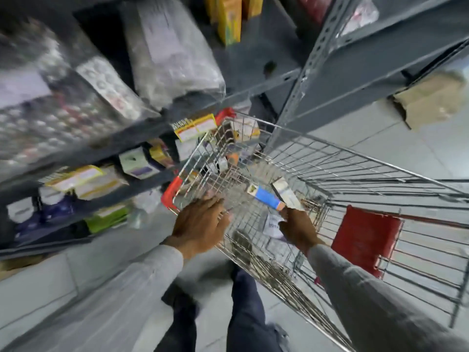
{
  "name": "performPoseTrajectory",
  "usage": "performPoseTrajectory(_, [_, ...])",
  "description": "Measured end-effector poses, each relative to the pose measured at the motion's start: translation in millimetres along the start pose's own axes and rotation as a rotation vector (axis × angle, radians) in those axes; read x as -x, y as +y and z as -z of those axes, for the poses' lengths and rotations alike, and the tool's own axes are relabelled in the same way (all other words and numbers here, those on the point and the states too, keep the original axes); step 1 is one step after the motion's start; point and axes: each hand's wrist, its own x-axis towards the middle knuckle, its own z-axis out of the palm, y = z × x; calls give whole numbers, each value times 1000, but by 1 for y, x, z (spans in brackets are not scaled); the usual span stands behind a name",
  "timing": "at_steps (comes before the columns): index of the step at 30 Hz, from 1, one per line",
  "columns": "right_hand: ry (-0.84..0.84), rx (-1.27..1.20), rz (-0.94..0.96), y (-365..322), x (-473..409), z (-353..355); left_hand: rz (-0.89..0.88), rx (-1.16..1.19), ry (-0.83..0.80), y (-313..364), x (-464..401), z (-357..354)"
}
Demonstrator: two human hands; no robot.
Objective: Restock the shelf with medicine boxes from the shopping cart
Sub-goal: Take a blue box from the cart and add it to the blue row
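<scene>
Inside the shopping cart (317, 158), the blue medicine box (266, 196) lies just beyond the right hand (298, 228), its long axis slanting toward that hand, whose fingertips pinch its near end. The left hand (200, 224) rests spread on the cart's rim, farther from the box.
</scene>
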Motion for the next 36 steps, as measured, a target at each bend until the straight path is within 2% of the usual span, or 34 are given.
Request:
performPoseTrajectory(5, [96, 134, 178, -1, -45, -22, 25, 3, 35, -6, -5, -8])
performPoseTrajectory(15, [203, 387, 244, -6, -106, -51, 12, 17, 138, -14, -6, -17])
performPoseTrajectory(19, [225, 387, 240, -14, -89, -41, 20, 49, 131, -13, -6, -18])
performPoseTrajectory(24, [307, 351, 315, -50, -19, 7, -8, 177, 86, -9, 7, 5])
performPoseTrajectory(29, [447, 360, 483, -112, 87, 72, -34, 234, 367, -15, 60, 79])
performPoseTrajectory(32, [597, 335, 592, -156, 149, 106, -37, 261, 577, -23, 105, 135])
performPoseTrajectory(36, [811, 331, 828, -228, 218, 144, -50, 212, 909, -45, 173, 206])
